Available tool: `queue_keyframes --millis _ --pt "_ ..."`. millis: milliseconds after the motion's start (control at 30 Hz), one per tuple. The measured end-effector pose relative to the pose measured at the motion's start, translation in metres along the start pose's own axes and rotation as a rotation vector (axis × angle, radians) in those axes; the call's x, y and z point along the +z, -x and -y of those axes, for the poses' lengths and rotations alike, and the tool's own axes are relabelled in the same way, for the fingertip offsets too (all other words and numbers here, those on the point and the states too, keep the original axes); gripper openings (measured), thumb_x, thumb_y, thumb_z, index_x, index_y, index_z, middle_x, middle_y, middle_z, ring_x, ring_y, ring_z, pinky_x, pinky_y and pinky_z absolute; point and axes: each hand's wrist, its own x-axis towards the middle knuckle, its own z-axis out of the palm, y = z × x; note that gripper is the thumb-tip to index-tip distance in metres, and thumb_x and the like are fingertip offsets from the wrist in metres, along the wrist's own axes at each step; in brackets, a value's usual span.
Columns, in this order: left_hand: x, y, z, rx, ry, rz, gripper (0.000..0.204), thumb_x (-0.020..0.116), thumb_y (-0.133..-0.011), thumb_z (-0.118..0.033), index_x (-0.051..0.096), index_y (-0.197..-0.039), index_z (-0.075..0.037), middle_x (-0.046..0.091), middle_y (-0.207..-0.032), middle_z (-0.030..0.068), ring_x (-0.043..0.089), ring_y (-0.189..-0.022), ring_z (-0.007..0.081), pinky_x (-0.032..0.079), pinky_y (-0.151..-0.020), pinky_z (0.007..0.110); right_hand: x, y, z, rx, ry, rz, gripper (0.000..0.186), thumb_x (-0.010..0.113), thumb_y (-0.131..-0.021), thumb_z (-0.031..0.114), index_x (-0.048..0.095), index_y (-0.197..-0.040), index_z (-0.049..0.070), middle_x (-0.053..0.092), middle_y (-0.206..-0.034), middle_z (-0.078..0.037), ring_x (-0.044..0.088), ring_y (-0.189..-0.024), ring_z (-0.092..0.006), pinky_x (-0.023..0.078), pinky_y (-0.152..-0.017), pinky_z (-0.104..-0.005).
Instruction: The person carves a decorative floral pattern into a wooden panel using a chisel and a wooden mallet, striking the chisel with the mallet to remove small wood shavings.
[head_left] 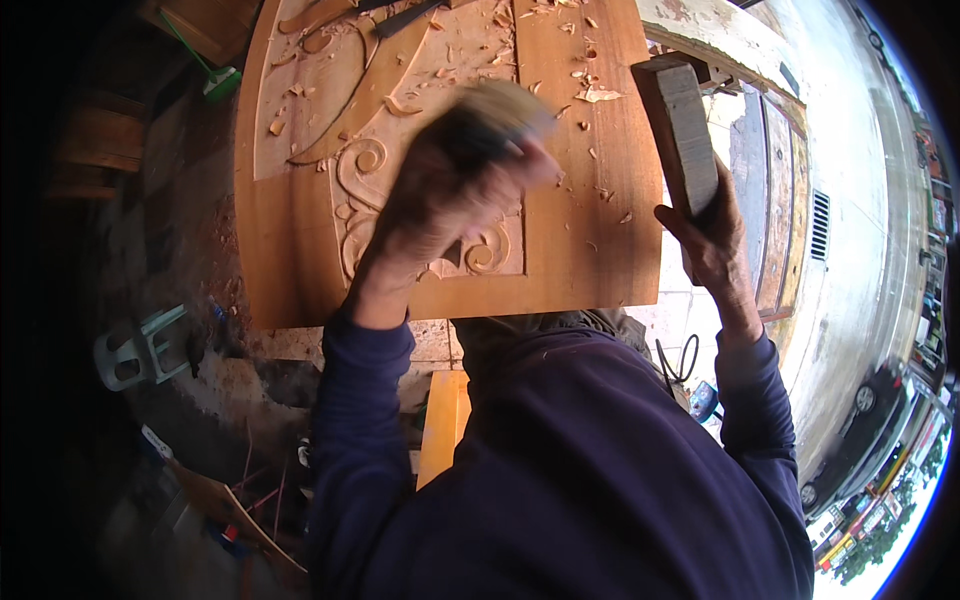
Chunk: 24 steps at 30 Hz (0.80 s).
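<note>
A wooden panel (592,255) with carved scrolls (368,156) lies in front of me, strewn with curled shavings (598,96). Over its middle is my left hand (445,195), smeared by motion, its fingers closed round a blurred brush-like thing (505,108) with a tan edge and a dark body. A small dark pointed piece shows below that wrist; I cannot tell what it is. At the panel's right edge my right hand (718,240) grips a long grey-brown wooden block (682,130), tilted with its far end up and left.
Dark flat-bladed tools (405,18) lie at the panel's far edge. A pale wooden frame (775,190) stands to the right, beside a floor grate (820,225). On the left are a pale plastic chair (140,348) and a green broom (218,80). A yellowish board (443,420) is near my legs.
</note>
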Motion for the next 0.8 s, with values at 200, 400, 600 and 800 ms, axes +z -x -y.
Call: queue_keyframes --millis 200,400,600,800 --pt "0.011 0.047 0.057 0.523 0.15 -0.786 0.042 0.058 -0.109 -0.028 0.043 -0.142 -0.007 0.059 -0.095 0.0075 0.058 -0.073 0.0154 0.051 -0.066 0.031 0.009 0.001 0.007 -0.048 0.022 0.083 0.085 0.087 -0.08 0.009 0.045 -0.155 0.006 0.062 -0.142 -0.017 0.056 -0.134 -0.0261 0.042 -0.114 -0.0414" --pt "0.024 0.085 0.09 0.428 0.082 -1.117 0.045 0.068 -0.103 -0.015 0.044 -0.141 -0.009 0.068 -0.108 0.0127 0.071 -0.093 0.0261 0.061 -0.083 0.04 0.029 -0.028 0.045 -0.206 0.048 0.173 0.087 0.089 -0.081 0.009 0.043 -0.155 0.006 0.061 -0.143 -0.016 0.056 -0.136 -0.0259 0.043 -0.115 -0.0423" --pt "0.028 0.075 0.095 0.437 0.342 -1.181 0.041 0.072 -0.1 -0.011 0.049 -0.133 -0.013 0.071 -0.111 0.0108 0.075 -0.098 0.0261 0.063 -0.084 0.038 0.07 -0.06 0.129 -0.487 0.093 0.246 0.085 0.087 -0.083 0.007 0.044 -0.156 0.008 0.066 -0.137 -0.013 0.06 -0.13 -0.0223 0.047 -0.112 -0.0392" --pt "0.029 0.068 0.097 0.436 0.335 -1.212 0.038 0.073 -0.1 -0.013 0.049 -0.129 -0.012 0.069 -0.106 0.0093 0.074 -0.093 0.0244 0.058 -0.082 0.035 0.113 -0.093 0.189 -0.86 -0.01 0.395 0.093 0.09 -0.078 0.007 0.041 -0.157 0.004 0.058 -0.148 -0.018 0.056 -0.137 -0.0288 0.046 -0.113 -0.0404"
